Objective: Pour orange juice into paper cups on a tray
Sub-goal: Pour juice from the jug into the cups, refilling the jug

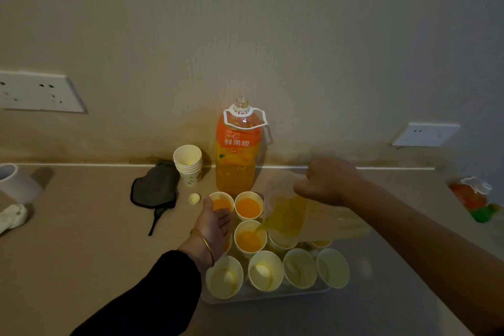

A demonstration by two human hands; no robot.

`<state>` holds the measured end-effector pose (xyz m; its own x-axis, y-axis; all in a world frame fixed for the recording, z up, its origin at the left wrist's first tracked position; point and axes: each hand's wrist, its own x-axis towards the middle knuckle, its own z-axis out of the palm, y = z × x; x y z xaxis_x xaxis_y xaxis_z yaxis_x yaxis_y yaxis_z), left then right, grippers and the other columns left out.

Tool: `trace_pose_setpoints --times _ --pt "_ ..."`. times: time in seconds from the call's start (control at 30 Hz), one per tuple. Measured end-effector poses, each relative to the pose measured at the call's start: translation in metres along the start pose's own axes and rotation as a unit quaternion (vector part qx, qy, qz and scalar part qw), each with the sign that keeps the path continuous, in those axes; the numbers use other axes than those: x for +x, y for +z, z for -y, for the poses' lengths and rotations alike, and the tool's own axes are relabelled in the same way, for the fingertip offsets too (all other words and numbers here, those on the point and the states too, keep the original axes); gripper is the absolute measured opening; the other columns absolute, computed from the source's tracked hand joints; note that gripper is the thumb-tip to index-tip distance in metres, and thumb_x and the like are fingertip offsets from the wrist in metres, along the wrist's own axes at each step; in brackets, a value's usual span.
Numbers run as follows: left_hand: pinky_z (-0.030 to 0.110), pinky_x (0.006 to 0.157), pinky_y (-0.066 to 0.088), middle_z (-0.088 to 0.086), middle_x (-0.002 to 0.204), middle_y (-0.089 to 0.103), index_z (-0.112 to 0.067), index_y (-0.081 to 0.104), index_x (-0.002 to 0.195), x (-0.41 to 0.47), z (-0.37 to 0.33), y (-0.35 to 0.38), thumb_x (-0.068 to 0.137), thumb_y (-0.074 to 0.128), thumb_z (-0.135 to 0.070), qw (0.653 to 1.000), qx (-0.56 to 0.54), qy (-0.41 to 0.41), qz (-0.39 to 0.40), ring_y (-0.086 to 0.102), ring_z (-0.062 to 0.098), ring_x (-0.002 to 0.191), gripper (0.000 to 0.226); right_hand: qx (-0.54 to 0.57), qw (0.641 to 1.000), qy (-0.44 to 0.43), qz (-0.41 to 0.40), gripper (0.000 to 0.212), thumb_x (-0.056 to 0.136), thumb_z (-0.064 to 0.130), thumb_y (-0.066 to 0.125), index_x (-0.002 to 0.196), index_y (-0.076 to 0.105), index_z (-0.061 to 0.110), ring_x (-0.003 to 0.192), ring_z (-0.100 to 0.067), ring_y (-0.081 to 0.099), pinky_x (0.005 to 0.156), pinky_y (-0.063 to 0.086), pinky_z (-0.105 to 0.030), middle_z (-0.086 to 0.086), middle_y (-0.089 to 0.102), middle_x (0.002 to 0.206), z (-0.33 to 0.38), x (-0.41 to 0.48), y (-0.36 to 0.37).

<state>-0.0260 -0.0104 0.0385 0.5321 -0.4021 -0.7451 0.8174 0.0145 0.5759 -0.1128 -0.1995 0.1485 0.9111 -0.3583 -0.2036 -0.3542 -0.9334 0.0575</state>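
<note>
Clear jug [289, 215], tilted spout-left and clasped by right grip [330, 183], pours into mid-row cup [250, 239] down-left of it. Open left grip [215, 222] lies flat just beside that cup.

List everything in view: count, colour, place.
juice bottle: one, orange, uncapped, against the wall
bottle cap: one, yellow, counter, left of tray
cup stack: one, white, left of bottle
filled paper cups: three visible, orange juice, tray's back left
empty paper cups: four, white, front row; more half hidden behind jug
tray: one, pale, under cups
jug: one, clear, tilted, pouring juice into a cup
cloth: one, dark, counter, left of cups
wall sockets: two, white, wall
orange container: one, far right, blurred
left hand: one, open, beside filled cups
right hand: one, grips jug
</note>
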Motion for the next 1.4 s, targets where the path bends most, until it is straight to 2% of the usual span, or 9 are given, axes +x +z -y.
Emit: trace_pose_setpoints --times 0.43,0.7,1.4 --pt "0.034 0.112 0.021 0.017 0.144 0.041 0.004 0.035 0.139 -0.0016 0.0003 0.0001 0.093 0.012 -0.064 1.000 -0.002 -0.005 0.002 0.034 0.025 0.137 0.085 -0.001 1.000 -0.003 0.009 0.049 0.087 0.051 0.048 0.053 0.032 0.020 0.051 -0.010 0.029 0.048 0.022 -0.025 0.002 0.032 0.057 0.0001 0.0001 -0.0006" --pt "0.034 0.112 0.021 0.017 0.144 0.041 0.004 0.036 0.139 -0.0020 0.0002 0.0003 0.092 0.012 -0.065 1.000 -0.001 -0.008 0.002 0.035 0.025 0.136 0.086 0.008 1.000 0.000 0.005 0.048 0.087 0.049 0.049 0.052 0.037 0.018 0.051 -0.010 0.034 0.048 0.022 -0.024 0.001 0.037 0.057 0.0008 -0.0003 -0.0011" --pt "0.035 0.111 0.022 0.017 0.140 0.045 0.003 0.038 0.137 -0.0041 -0.0001 -0.0013 0.092 0.015 -0.066 1.000 -0.008 -0.023 -0.012 0.038 0.027 0.133 0.085 -0.011 1.000 0.001 0.011 0.050 0.087 0.051 0.047 0.052 0.033 0.019 0.051 -0.010 0.031 0.048 0.023 -0.025 0.001 0.034 0.057 0.0007 -0.0032 -0.0016"
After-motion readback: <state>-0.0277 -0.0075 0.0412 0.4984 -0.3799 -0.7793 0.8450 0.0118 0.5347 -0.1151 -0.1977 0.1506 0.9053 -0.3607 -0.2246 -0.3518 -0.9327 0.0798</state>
